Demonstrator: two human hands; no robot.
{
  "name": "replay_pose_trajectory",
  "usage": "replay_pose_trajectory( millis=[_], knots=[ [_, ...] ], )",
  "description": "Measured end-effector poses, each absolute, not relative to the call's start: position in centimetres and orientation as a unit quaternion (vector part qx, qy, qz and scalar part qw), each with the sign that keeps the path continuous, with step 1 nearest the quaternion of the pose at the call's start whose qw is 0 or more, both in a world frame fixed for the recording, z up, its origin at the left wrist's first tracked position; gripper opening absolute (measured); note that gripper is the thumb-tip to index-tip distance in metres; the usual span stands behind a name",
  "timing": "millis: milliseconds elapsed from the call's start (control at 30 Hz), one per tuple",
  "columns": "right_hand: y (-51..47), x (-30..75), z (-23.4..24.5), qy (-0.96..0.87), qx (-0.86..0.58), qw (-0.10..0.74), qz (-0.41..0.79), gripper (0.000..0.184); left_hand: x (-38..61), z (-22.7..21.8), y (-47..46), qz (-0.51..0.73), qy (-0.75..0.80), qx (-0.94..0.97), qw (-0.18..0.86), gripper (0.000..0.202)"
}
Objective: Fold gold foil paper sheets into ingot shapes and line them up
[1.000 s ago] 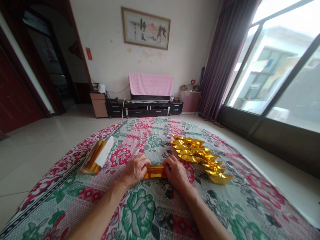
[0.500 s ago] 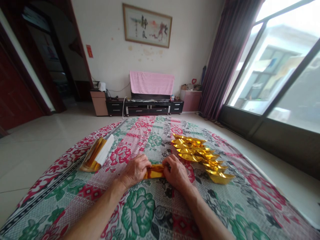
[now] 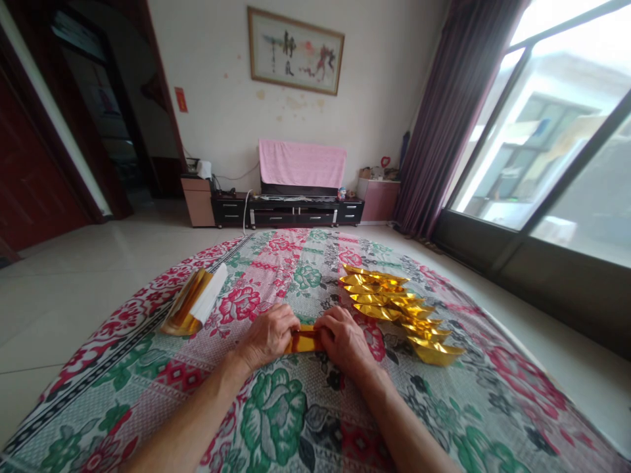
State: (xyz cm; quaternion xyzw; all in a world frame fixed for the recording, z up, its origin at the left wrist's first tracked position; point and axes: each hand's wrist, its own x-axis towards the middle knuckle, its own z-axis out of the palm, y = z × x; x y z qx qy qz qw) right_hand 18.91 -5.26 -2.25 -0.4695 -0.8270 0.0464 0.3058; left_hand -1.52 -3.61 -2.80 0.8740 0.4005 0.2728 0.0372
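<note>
A shiny gold foil paper point(image 3: 305, 341), folded into a narrow strip, lies low over the flowered cloth between my hands. My left hand point(image 3: 271, 335) is closed on its left end, fingers curled over the edge. At the other end my right hand point(image 3: 344, 339) pinches the foil with thumb and bent fingers. Both hands hide the strip's ends. To the right of my right hand sit several folded gold paper ingots point(image 3: 377, 311), boat-shaped with pointed ends, in overlapping rows. A stack of gold and white foil paper sheets point(image 3: 190, 303) lies on the left.
A flowered tablecloth point(image 3: 276, 414) in red, green and grey covers the round-edged surface. Beyond it stand a low black cabinet point(image 3: 296, 217) and a screen under a pink cloth point(image 3: 302, 163). A purple curtain point(image 3: 438, 118) hangs beside the window at right.
My right hand has shifted slightly left along the foil strip. My left hand keeps its grip. The whole view has moved a little.
</note>
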Motion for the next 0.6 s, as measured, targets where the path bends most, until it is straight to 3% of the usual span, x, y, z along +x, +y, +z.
replay_pose_trajectory(
  millis=[600],
  knots=[
    [-5.77,18.58,-2.29,-0.817,-0.479,0.32,0.038,0.017,-1.73,-3.04,-3.51,0.267,0.385,0.883,0.031,0.027]
  ],
)
